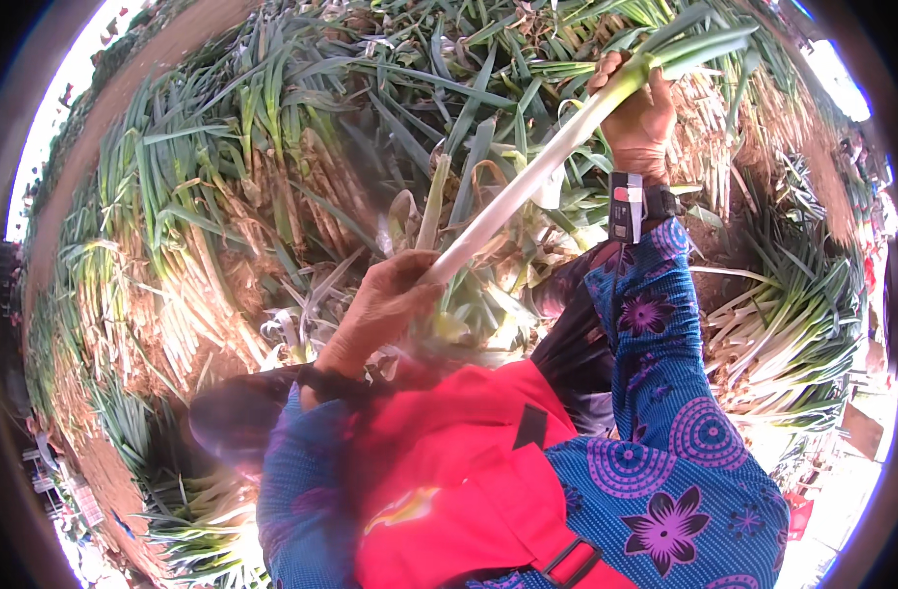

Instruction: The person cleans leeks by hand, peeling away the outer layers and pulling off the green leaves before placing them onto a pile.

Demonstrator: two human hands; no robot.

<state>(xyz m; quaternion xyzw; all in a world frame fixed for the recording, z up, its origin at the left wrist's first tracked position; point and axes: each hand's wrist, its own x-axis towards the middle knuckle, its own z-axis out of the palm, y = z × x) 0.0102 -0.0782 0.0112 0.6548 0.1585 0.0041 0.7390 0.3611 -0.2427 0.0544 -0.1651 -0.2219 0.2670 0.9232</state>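
Observation:
A long leek (537, 169) with a white stalk and green leaves slants across the middle, from lower left to upper right. My left hand (385, 302) is closed round its lower white end, and the tip there is hidden in my fingers. Higher up, where the stalk turns green, my right hand (639, 116) grips it, its leaves fanning out beyond my fingers. Loose peeled leaves and scraps (498, 294) lie below the stalk, between my legs. A dark band with a small grey device (626, 208) sits on my right wrist.
Unpeeled leeks with dry roots and brown skins (199, 285) are heaped on the left, with a mass of green leaves (449, 88) ahead. Cleaner white-stalked leeks (783, 334) lie on the right, and more (209, 520) at lower left. My red apron (459, 471) covers my lap.

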